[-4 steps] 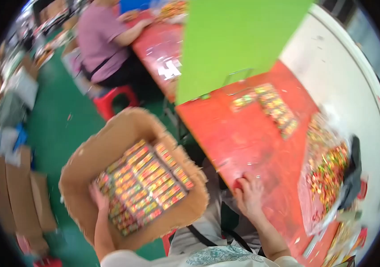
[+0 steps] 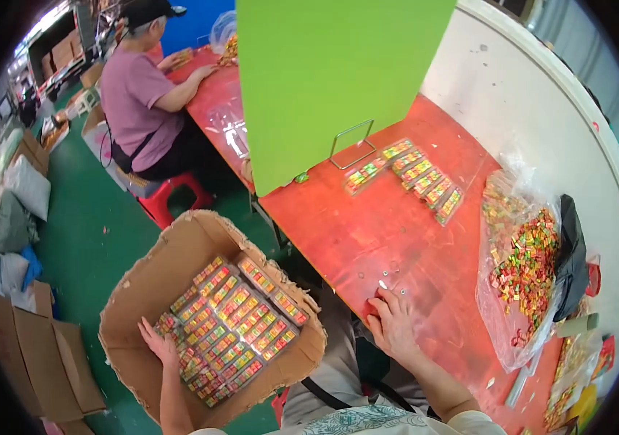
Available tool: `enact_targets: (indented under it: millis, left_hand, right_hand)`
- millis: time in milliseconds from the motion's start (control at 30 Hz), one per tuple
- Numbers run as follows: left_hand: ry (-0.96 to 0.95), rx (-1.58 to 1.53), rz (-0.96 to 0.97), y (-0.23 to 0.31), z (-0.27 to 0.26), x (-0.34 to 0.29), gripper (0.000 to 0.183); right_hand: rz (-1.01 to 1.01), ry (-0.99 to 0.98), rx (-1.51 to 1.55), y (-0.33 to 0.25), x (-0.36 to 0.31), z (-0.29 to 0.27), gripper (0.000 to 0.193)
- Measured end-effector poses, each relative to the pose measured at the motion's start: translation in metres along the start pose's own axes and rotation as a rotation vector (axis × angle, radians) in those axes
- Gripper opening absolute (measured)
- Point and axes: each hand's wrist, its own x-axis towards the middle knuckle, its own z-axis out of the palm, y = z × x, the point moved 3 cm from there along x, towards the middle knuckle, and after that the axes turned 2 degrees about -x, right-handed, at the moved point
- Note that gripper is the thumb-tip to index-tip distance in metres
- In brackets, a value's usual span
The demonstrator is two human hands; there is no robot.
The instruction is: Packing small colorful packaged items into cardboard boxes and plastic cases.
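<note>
My left hand (image 2: 160, 345) is inside a torn-edged cardboard box (image 2: 126, 319), its fingers spread against the left end of the packs. Rows of clear plastic packs (image 2: 240, 319) filled with small red, yellow and green wrapped pieces fill the box's bottom. On the near edge of the red table (image 2: 324, 217) rests my right hand (image 2: 394, 326), fingers loosely bent and apart, with nothing visible in it. Several small pale bits (image 2: 385, 283) lie just beyond its fingertips. Farther off on the table, several similar filled packs (image 2: 425, 180) lie in an overlapping row.
A clear bag (image 2: 523, 272) spills loose wrapped pieces at the right, against a white wall (image 2: 527, 94). A green board (image 2: 338, 80) stands across the table beside a wire stand (image 2: 353, 145). Beyond it, a person (image 2: 139, 109) sits on a red stool (image 2: 168, 203). Cartons (image 2: 41, 355) line the left.
The view has shifted and sharpened, so the table and its packs sit farther left and the box lower. Both hands keep their places, left in the box, right on the table edge.
</note>
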Motion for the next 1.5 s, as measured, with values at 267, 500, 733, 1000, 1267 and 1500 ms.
enact_targets:
  millis: [267, 500, 733, 1000, 1267, 1500]
  left_hand:
    - [-0.158, -0.514, 0.518, 0.302, -0.004, -0.009, 0.073]
    - [-0.521, -0.732, 0.802, 0.512, 0.087, -0.016, 0.052]
    - [-0.515, -0.368, 0.723, 0.61, 0.196, 0.022, 0.042]
    - [-0.768, -0.072, 0.629, 0.632, 0.241, 0.045, 0.036]
    - [-0.854, -0.104, 0.535, 0.637, 0.236, 0.023, 0.038]
    - [-0.973, -0.397, 0.237, 0.609, 0.212, 0.005, 0.033]
  right_hand:
    - [0.012, 0.064, 0.129, 0.013, 0.004, -0.021, 0.036]
    - [0.085, -0.002, 0.442, 0.04, 0.001, -0.015, 0.035]
    - [0.072, 0.106, 0.629, 0.081, 0.044, -0.029, 0.029]
    - [0.354, 0.304, 0.672, 0.146, 0.202, 0.01, 0.047]
    - [0.636, 0.281, 0.632, 0.146, 0.269, 0.043, 0.052]
    - [0.556, 0.271, 0.586, 0.114, 0.259, 0.036, 0.039]
